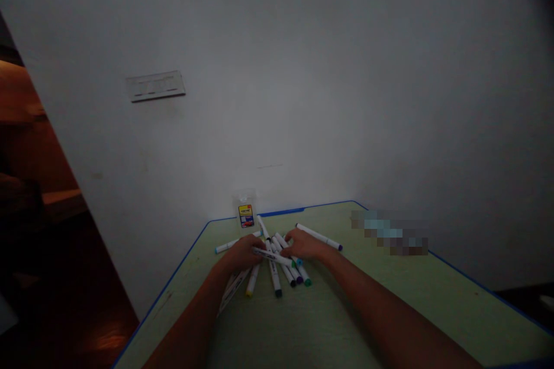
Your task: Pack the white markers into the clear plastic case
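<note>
Several white marker pens (pixel 277 268) with coloured caps lie in a loose heap on a light green table (pixel 389 300). My left hand (pixel 242 252) rests on the heap's left side, its fingers curled over one marker that points to the right. My right hand (pixel 303 244) lies on the heap's right side with its fingers bent down onto the pens. One marker (pixel 319 236) lies apart to the right and another (pixel 229 245) to the left. The dim light hides what the fingers hold.
A small clear package with a yellow label (pixel 246 214) stands at the table's far edge against the white wall. The table has a blue rim (pixel 281 211). To the left the floor is dark wood (pixel 64 277). A blurred patch sits at the right.
</note>
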The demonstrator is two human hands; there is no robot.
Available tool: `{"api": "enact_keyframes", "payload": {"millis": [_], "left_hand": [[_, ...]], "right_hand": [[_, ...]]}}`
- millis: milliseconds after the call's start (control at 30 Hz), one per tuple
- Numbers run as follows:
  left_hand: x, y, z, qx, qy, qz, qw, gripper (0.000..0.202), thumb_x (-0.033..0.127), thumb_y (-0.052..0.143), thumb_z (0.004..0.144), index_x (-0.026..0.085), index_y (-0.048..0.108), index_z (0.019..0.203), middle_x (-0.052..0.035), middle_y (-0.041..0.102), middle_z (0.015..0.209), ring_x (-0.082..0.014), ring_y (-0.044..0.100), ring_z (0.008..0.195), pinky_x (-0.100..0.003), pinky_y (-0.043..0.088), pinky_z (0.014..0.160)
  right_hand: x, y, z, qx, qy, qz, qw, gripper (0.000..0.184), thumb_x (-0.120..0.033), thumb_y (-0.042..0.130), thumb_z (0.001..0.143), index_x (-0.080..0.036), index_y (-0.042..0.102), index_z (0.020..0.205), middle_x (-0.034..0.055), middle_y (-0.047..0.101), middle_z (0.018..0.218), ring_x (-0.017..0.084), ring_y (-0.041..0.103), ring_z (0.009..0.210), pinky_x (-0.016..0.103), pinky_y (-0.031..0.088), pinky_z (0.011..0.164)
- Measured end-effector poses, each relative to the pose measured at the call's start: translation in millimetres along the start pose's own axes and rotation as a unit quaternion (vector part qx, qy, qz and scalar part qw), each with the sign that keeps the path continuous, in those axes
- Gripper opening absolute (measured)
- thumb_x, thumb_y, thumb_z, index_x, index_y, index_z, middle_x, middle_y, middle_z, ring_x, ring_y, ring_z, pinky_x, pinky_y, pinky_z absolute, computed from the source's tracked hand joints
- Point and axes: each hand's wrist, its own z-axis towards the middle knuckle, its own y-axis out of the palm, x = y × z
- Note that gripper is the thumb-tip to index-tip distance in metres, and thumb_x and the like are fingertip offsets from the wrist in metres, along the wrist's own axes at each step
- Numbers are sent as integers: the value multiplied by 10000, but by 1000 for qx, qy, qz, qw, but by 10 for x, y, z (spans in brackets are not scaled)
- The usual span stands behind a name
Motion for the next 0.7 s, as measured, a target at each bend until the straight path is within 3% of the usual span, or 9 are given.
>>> {"api": "enact_keyframes", "payload": {"millis": [133, 700], "left_hand": [[-10, 3, 9, -4, 8, -2, 1000, 259, 238, 562, 634, 172, 631, 875, -30, 627, 882, -172, 556, 825, -244, 417, 729], [-37, 16, 2, -1, 9, -11, 1000, 259, 226, 540, 627, 173, 626, 865, -14, 628, 860, -169, 565, 804, -232, 427, 712]], "right_hand": [[8, -16, -4, -11, -3, -14, 1000, 385, -373, 635, 599, -145, 634, 911, 64, 637, 827, 184, 574, 751, 219, 386, 576], [-37, -128, -83, -12, 1, -120, 993, 387, -363, 611, 600, -220, 636, 958, 83, 626, 953, 229, 564, 885, 251, 400, 660]]}}
